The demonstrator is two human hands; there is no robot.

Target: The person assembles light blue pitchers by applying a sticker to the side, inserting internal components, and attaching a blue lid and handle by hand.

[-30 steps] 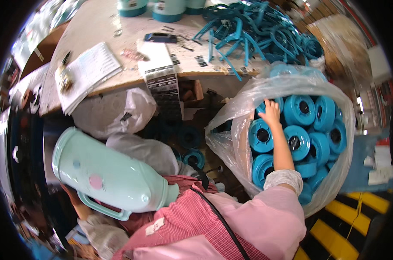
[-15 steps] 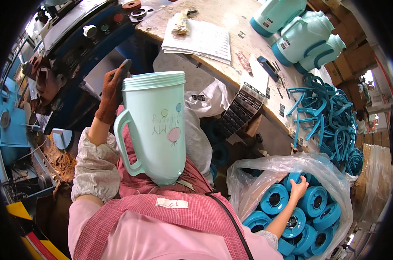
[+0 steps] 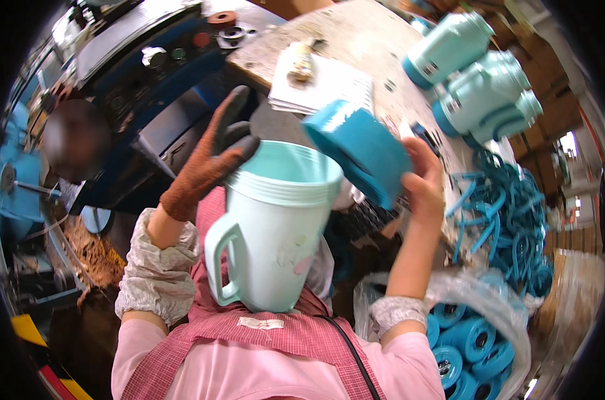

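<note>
A mint-green plastic jug body [image 3: 276,227] rests on my lap against the apron, its open threaded end up and its handle on the left. Balloon drawings show on its side. My left hand [image 3: 212,157], in a brown glove with dark fingertips, is at the rim's left edge with its fingers stretched and apart; whether it touches the rim is hard to tell. My bare right hand [image 3: 424,177] grips a blue plastic jug base [image 3: 359,150], blurred by motion, tilted above and right of the jug's opening.
More blue bases [image 3: 476,339] fill a clear plastic bag [image 3: 376,293] at lower right. On the worktable [image 3: 356,33] are papers [image 3: 339,83], several mint jugs [image 3: 449,50] with blue bases and a heap of blue straps [image 3: 509,207]. A dark machine [image 3: 136,87] stands at left.
My right hand has lifted a blue base out of the bag and brought it up beside the jug's opening. The jug has tilted, and my left hand's fingers have spread at its rim.
</note>
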